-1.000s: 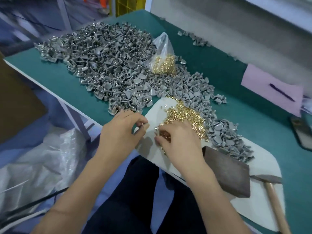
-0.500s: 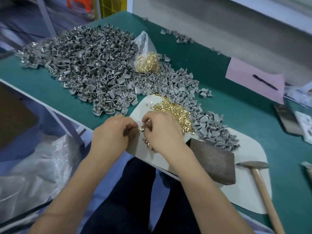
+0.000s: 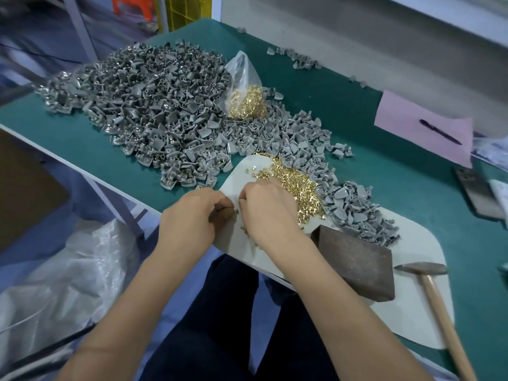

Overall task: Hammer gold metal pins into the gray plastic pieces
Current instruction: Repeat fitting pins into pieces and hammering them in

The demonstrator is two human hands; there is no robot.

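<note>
Both hands [image 3: 231, 213] pinch together, seemingly fitting 1 pin; hammer [image 3: 437, 295] idle, big pile [image 3: 154, 116] apparently left.

**Workshop bench and surroundings**

Table [image 3: 357, 111]: green top, white edge, pale metal legs below. Wall [image 3: 343, 31]: grey, behind the table's far side, white ledge [image 3: 439, 17] above. Floor [image 3: 35, 243]: blue-grey, in shadow left of the table. Plastic sheet [image 3: 68, 270]: clear, crumpled, on the floor. Crate [image 3: 189, 9]: yellow, at far end. Stool [image 3: 132, 6]: orange, beside the crate. Brown panel [image 3: 24, 193]: at left. Light: even, soft.
</note>
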